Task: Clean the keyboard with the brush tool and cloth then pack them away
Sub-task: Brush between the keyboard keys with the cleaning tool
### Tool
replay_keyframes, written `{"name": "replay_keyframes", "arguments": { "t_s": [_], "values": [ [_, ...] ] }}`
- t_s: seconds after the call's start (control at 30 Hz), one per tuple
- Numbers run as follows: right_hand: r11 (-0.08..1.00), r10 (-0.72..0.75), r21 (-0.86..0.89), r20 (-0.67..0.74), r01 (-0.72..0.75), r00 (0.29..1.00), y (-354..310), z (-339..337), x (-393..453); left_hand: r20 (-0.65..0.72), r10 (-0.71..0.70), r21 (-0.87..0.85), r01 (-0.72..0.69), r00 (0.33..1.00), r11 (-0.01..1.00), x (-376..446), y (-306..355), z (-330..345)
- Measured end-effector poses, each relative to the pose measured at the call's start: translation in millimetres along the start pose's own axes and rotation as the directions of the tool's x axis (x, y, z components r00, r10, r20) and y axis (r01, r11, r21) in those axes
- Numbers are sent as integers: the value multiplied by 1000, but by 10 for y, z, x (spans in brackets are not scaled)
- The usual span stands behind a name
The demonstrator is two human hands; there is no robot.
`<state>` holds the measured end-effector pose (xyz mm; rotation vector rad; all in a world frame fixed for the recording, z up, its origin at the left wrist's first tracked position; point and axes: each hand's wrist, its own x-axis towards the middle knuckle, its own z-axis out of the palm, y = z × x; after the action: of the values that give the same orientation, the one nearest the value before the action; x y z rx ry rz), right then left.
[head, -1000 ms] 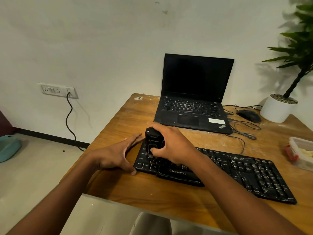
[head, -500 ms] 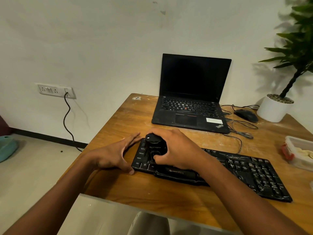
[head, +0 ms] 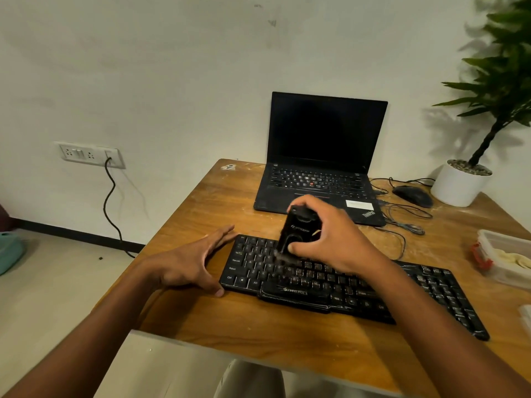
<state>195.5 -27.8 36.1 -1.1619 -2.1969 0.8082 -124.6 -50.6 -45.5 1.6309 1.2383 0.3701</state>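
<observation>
A black dusty keyboard (head: pixel 431 294) lies across the wooden table (head: pixel 287 346), angled down to the right. My right hand (head: pixel 333 239) grips a black brush tool (head: pixel 298 229), tilted, its blurred bristles touching the keys on the keyboard's left half. My left hand (head: pixel 186 259) rests flat on the table against the keyboard's left end, fingers spread. No cloth can be made out for certain.
An open black laptop (head: pixel 321 156) stands at the back of the table. A black mouse (head: pixel 412 195) with cables and a white plant pot (head: pixel 459 185) sit at the back right. A clear plastic box (head: pixel 505 257) lies at the right edge.
My right hand lifted the brush tool's body and swept it up and rightwards over the keys, bristles now showing. My left hand stayed at the keyboard's left end.
</observation>
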Motion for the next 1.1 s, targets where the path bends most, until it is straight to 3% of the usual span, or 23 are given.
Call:
{"name": "replay_keyframes", "arguments": {
  "t_s": [0.13, 0.27, 0.73, 0.97, 1.1],
  "values": [
    [999, 35, 0, -153, -35, 988, 176, -203, -35, -7, 2, -1, -2, 1000, 1000, -7, 19, -4],
    [999, 38, -26, -195, -44, 980, 304, -295, 16, -11, -7, 12, 7, 1000, 1000, -5, 25, 10],
    [991, -65, -117, 16, 67, 998, 430, 14, 407, -112, -46, 93, 57, 993, 994, 78, -17, 72],
    [937, 3, -347, 145, 48, 989, 433, -246, 399, -104, -49, 101, 59, 993, 993, 89, -20, 62],
    [957, -77, -272, 80, 96, 994, 329, -157, 449, -103, -55, 82, 64, 993, 995, 79, 13, 71]
  ]
}}
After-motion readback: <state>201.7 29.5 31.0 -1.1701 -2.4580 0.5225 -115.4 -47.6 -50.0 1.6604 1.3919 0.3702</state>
